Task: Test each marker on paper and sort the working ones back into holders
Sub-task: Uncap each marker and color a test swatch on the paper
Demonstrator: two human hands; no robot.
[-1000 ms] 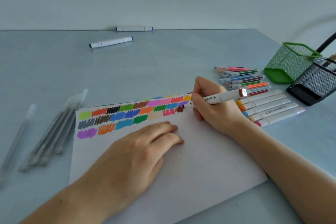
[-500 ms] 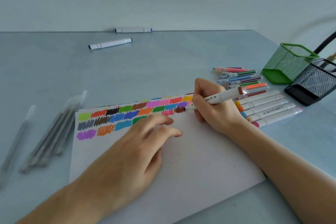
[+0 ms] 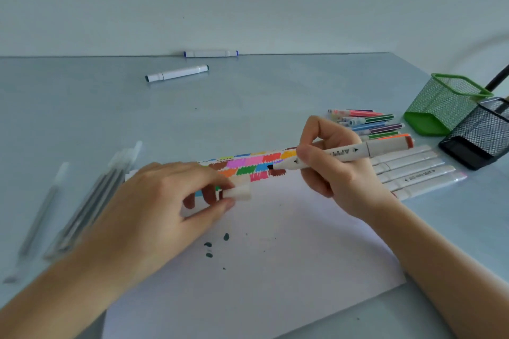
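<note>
A pale table (image 3: 82, 107) carries everything, and a white sheet of paper (image 3: 275, 270) lies across its near part, with rows of coloured test patches along the far edge and a few dark ink spots near the middle. Two mesh holders are tipped over at the far right: a green holder (image 3: 440, 107) and, just beside it, a black holder (image 3: 479, 135). A row of white markers (image 3: 413, 170) is laid near them, with thin coloured pens (image 3: 369, 124) just behind. Clear pens (image 3: 91, 201) are bunched at the left, and two more white markers (image 3: 177, 73) lie well apart at the far side.

The brown marker (image 3: 341, 155) is held in the right hand (image 3: 338, 173), the grip closed round its barrel, the bare tip just above the brown patch. Its cap (image 3: 238, 192) is pinched in the narrow grip of the left hand (image 3: 154, 209), close to the tip but apart from it.

Recapping appears to be next. If the cap is brought on crooked, the wet tip may be smeared across fingers or patches. With the sheet no longer pressed flat, it could be shifted by a resting wrist. A cap left loose would let the tip dry.
</note>
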